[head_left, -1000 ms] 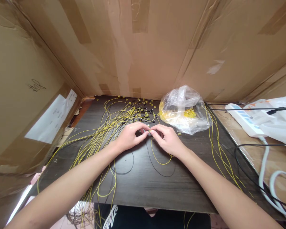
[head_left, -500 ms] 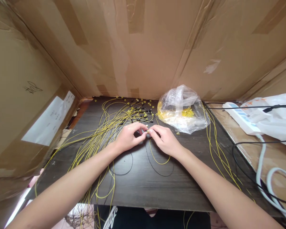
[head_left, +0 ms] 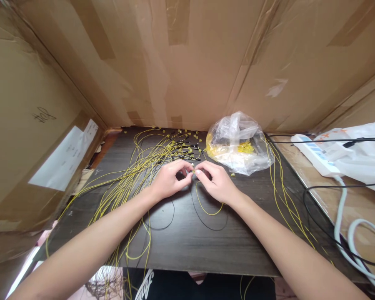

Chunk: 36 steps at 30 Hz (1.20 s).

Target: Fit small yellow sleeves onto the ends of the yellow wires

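Note:
In the middle of the dark tabletop [head_left: 187,246], my left hand [head_left: 171,178] and my right hand [head_left: 217,181] meet fingertip to fingertip. Between them is a tiny yellow-and-black cable connector [head_left: 193,171], pinched from both sides; its finer details are too small to make out. A yellow wire [head_left: 210,214] loops down below my right hand. Thin black wires [head_left: 203,223] curve on the table below both hands. Just beyond my left hand lies a bundle of yellow wires [head_left: 121,191] with black connector ends [head_left: 190,146].
A clear plastic bag [head_left: 242,156] of yellow parts stands beyond my right hand. Loose yellow pieces [head_left: 196,136] are scattered near the cardboard wall [head_left: 200,75]. More yellow wires [head_left: 279,183] run down the right side, beside a white power strip [head_left: 315,154] and its cable.
Both hands keep nearly the same place and pinch. The small piece between the fingertips appears turned slightly.

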Available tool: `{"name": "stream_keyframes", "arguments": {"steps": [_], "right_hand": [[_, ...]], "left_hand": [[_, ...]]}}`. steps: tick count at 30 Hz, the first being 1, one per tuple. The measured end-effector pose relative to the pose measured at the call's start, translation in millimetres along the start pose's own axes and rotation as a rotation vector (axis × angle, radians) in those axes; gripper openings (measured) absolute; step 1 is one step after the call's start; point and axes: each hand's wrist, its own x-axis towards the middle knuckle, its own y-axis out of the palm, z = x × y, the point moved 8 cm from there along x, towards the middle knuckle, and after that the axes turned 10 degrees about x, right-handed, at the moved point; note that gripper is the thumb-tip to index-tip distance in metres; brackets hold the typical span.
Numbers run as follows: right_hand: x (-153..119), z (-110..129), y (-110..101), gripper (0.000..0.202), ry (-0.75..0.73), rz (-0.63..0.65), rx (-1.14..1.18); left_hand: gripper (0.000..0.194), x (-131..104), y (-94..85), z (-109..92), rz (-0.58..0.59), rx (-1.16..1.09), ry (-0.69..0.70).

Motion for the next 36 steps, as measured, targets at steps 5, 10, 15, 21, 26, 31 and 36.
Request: {"name": "stream_keyframes", "arguments": {"steps": [5, 10, 15, 21, 26, 31, 36], "right_hand": [[-0.1, 1.9, -0.1, 0.009, -0.023, -0.003, -0.003], [-0.1, 1.2, 1.9, 0.013, -0.019, 0.022, -0.003], [-0.4, 0.5, 3.8, 0.016, -0.016, 0.048, 0.002], [-1.1, 0.2, 4.1, 0.016, -0.025, 0.049, -0.020], [-2.0, 0.8, 2.7, 0.015, -0.037, 0.030, -0.056], [-1.6, 0.8, 3.4, 0.014, -0.035, 0.036, -0.057], [-1.5, -0.7, 5.3, 0.016, -0.013, 0.065, -0.033]], "left_hand": [[0.007, -0.3, 1.3, -0.3, 0.015, 0.007, 0.011], [0.009, -1.1, 1.3, -2.6, 0.011, 0.027, 0.043], [0.010, -1.4, 0.8, -3.0, 0.009, 0.028, 0.051], [0.011, -1.2, 1.4, -2.5, 0.024, 0.033, 0.059], [0.010, -1.2, 1.4, -0.8, 0.018, 0.042, 0.058], [0.010, -1.7, 2.5, 0.1, 0.023, 0.042, 0.057], [0.010, -1.7, 1.6, -0.9, 0.019, 0.041, 0.063]]}}
